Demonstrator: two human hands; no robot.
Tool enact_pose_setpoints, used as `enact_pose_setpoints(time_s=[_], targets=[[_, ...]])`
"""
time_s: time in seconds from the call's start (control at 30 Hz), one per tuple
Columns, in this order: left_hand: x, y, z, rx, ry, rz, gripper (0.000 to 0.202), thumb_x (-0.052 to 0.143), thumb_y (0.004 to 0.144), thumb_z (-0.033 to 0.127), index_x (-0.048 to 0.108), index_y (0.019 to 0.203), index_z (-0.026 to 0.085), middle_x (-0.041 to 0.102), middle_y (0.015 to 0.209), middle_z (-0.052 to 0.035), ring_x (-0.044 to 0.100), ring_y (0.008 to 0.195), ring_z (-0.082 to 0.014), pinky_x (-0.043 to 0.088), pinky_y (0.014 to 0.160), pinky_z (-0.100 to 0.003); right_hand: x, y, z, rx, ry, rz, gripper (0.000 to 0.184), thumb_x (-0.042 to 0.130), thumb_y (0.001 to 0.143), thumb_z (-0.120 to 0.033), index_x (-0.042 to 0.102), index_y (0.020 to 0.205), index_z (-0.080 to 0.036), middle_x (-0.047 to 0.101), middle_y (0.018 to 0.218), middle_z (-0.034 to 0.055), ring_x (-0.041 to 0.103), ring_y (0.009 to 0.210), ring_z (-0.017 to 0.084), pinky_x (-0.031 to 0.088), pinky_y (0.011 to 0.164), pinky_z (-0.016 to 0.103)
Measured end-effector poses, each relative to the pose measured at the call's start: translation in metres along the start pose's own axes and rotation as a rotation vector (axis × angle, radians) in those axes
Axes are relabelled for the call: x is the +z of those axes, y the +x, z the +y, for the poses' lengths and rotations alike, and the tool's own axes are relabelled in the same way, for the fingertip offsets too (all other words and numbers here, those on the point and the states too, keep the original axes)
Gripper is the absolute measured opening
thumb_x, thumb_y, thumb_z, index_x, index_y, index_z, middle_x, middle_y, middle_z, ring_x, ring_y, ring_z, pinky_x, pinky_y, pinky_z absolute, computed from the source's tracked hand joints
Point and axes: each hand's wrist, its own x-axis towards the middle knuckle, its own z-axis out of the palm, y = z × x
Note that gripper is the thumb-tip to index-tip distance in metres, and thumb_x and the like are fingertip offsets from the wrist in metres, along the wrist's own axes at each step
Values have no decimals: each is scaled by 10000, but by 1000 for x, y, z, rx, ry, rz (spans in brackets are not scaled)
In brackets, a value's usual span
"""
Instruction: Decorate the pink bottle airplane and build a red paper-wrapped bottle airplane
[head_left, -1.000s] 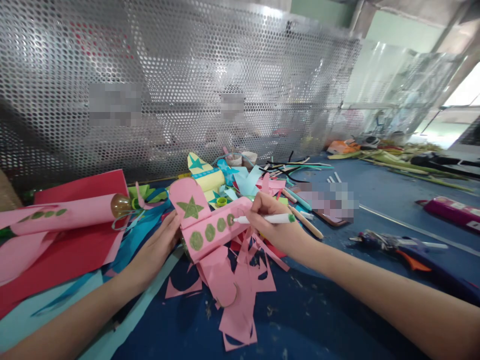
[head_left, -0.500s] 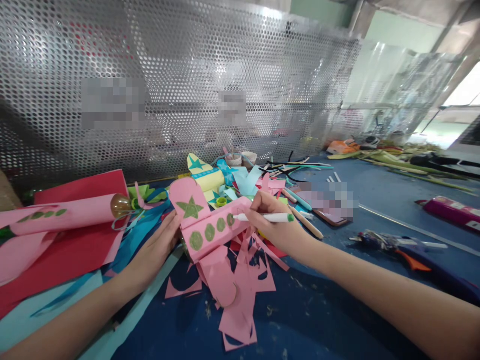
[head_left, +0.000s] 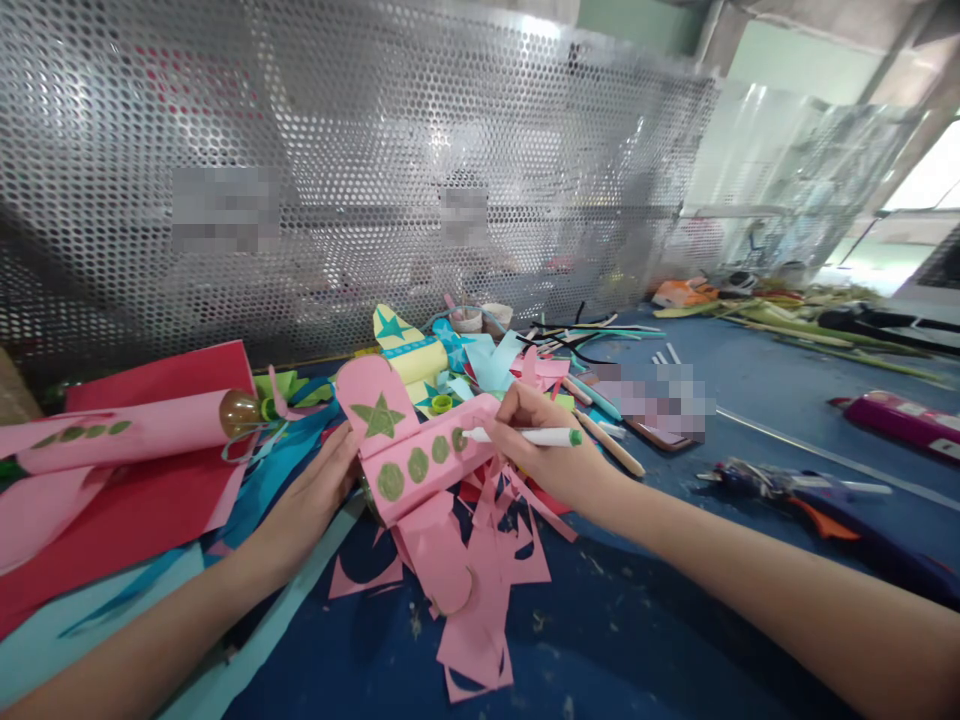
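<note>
Right hand [head_left: 541, 447] gripping marker [head_left: 525, 437], tip on pink paper plane [head_left: 420, 450], left hand [head_left: 315, 500] steadying

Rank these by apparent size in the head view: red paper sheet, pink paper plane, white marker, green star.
1. red paper sheet, though partly covered
2. pink paper plane
3. white marker
4. green star

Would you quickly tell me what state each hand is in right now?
Left hand: open, resting flat against the pink paper model.
Right hand: closed on a white marker, tip on the model.
</note>
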Motion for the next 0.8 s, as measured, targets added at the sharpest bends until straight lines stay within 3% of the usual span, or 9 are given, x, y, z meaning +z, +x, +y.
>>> enact_pose_setpoints(time_s=[0.57,0.8], targets=[[1,1,-1,-26,-77,-1,572,489,904,525,410,1416,281,359,1536,24,306,1419,-221,265,1176,-378,0,0,1,1,10,-33,217,553,795,-180,393,658,-234,388,579,-82,336,522,98,266,498,260],[-1,1,-2,-34,-18,40,597,499,874,563,433,1392,272,350,1543,-5,279,1427,-261,243,1180,-428,0,0,5,-40,22,-46,238,542,783,-131,377,643,-232,378,583,-79,323,536,102,262,511,260]])
